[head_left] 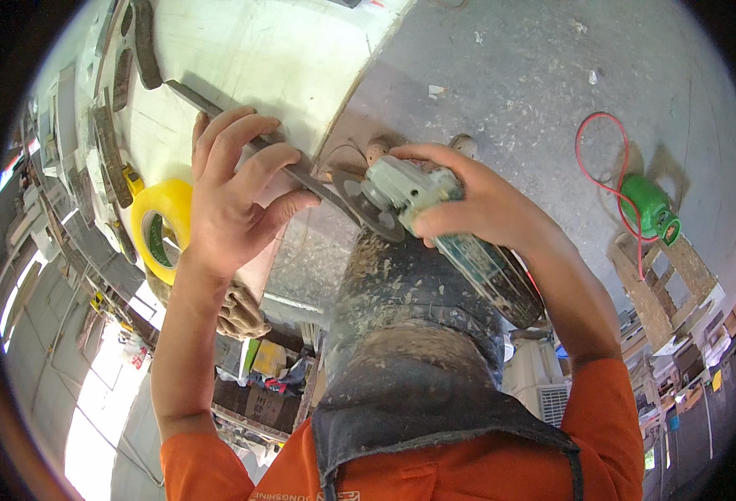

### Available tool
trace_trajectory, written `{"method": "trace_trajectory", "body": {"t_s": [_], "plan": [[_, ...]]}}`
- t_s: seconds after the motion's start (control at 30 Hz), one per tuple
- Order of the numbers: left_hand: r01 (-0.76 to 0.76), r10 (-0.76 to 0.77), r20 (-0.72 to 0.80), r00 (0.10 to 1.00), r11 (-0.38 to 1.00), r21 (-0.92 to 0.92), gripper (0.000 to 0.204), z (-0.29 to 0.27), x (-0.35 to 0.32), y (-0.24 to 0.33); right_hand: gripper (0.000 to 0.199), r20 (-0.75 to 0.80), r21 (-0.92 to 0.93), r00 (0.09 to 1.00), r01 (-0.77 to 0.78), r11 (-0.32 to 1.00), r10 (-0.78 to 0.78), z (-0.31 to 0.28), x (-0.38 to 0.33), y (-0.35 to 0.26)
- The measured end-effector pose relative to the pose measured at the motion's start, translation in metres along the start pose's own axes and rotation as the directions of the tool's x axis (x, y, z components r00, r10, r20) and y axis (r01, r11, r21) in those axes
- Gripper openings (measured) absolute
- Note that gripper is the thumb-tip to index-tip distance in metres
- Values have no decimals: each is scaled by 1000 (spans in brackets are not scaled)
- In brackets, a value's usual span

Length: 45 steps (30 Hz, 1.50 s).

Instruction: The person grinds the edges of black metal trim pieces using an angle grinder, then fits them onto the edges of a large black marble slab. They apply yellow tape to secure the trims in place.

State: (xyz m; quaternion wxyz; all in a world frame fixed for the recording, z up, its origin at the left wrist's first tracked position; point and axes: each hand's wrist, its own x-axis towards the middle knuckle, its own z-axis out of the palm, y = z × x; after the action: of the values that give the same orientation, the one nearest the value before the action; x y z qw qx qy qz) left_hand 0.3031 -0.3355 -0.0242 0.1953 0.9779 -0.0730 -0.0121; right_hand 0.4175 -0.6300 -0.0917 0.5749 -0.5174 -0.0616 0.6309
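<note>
My left hand (234,184) grips a long, thin dark strip (318,185) between its thumb and fingers. The strip lies slantwise over the pale tabletop (276,50), and its near end reaches past the edge. An angle grinder (480,267), grey at the head and teal along the body, is held in my right hand (476,196) around its head. Its round disc (376,215) is right at the strip's near end; whether they touch, I cannot tell. No sparks show.
A roll of yellow tape (145,221) stands beside my left wrist, close to dirty work gloves (241,311). Dark curved pieces (145,50) lie at the table's far left. A green gas cylinder (647,204) with a red hose (581,142) is on the floor to the right.
</note>
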Motion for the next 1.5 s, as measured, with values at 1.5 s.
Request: {"method": "trace_trajectory", "body": {"t_s": [1.5], "plan": [[30, -27, -205, 978, 999, 12, 59, 31, -12, 16, 106, -175, 497, 981, 19, 868, 79, 20, -53, 7]]}}
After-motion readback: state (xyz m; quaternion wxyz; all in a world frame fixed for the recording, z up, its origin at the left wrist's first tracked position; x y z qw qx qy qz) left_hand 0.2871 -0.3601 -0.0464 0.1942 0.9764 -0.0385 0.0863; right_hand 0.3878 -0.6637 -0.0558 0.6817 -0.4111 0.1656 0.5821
